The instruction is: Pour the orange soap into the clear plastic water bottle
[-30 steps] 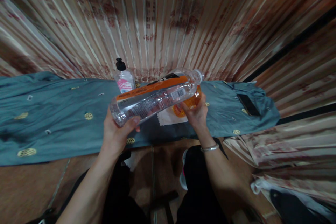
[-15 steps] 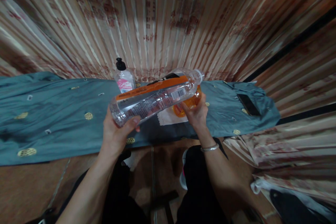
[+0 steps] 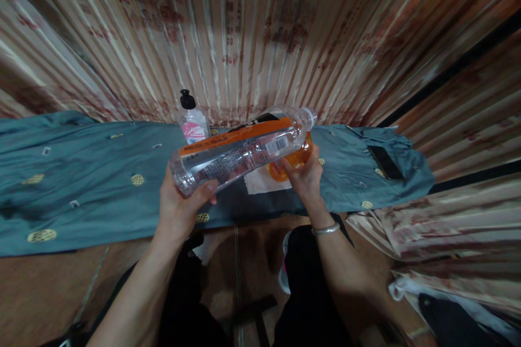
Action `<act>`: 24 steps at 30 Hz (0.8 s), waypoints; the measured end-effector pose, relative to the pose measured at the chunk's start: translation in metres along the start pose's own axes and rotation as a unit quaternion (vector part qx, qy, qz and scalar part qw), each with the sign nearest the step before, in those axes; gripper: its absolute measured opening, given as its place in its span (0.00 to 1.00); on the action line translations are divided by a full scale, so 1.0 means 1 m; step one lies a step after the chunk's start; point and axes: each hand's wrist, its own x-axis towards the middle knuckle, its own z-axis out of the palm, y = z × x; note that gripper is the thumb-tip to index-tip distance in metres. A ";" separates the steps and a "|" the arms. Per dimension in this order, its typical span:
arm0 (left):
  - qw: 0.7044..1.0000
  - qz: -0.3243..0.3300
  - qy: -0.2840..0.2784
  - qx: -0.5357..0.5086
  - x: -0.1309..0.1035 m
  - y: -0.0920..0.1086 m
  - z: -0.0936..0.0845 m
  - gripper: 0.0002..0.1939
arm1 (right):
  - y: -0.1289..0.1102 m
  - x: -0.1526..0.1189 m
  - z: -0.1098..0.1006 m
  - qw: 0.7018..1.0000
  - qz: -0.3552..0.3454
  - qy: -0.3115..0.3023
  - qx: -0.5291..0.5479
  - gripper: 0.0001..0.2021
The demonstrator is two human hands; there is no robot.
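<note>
My left hand (image 3: 183, 203) is wrapped round the base of a large clear plastic bottle (image 3: 240, 160) with an orange and grey label. This bottle lies tilted, its white-topped neck raised to the right. Behind and below its neck is an orange see-through bottle (image 3: 278, 171), partly hidden by the clear one. My right hand (image 3: 306, 176) grips the orange bottle from the right side, thumb across its front. Under the orange bottle is a white cloth or tissue (image 3: 260, 183). A pump bottle (image 3: 195, 126) with a black top and pink label stands behind the clear bottle's left part.
A teal cloth with yellow pineapple prints (image 3: 101, 173) covers the long narrow surface. A dark phone (image 3: 385, 162) lies at its right end. Pleated patterned curtains (image 3: 252, 32) hang right behind. My legs and a tiled floor (image 3: 222, 276) are below the front edge.
</note>
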 end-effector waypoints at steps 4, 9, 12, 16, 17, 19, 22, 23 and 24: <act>1.000 -0.005 -0.007 0.001 0.001 0.001 0.000 0.36 | -0.001 0.000 -0.001 1.000 -0.003 -0.002 -0.007 0.45; 1.000 -0.009 -0.010 0.003 0.000 -0.001 -0.002 0.35 | 0.000 0.000 0.000 1.000 -0.002 -0.003 -0.011 0.44; 1.000 0.004 -0.017 0.013 0.000 -0.005 -0.004 0.35 | 0.001 0.000 0.000 1.000 -0.005 -0.004 -0.009 0.44; 1.000 0.021 -0.015 0.017 0.001 -0.010 -0.007 0.35 | 0.001 0.000 0.001 1.000 -0.003 0.000 0.000 0.43; 0.999 0.022 -0.016 0.018 0.001 -0.010 -0.007 0.36 | 0.001 0.001 0.002 1.000 -0.004 0.000 0.002 0.43; 0.999 0.021 -0.018 0.024 0.001 -0.010 -0.007 0.36 | 0.001 0.001 0.002 1.000 -0.005 0.002 0.005 0.43; 0.999 0.016 -0.010 0.031 0.000 -0.009 -0.005 0.37 | 0.002 0.001 0.001 1.000 -0.008 0.004 0.005 0.45; 0.999 0.012 -0.003 0.031 0.000 -0.009 -0.004 0.37 | 0.002 0.001 0.001 1.000 -0.010 0.003 0.004 0.45; 1.000 0.006 0.005 0.029 0.000 -0.008 -0.004 0.37 | 0.002 0.001 0.001 1.000 -0.012 0.001 0.003 0.45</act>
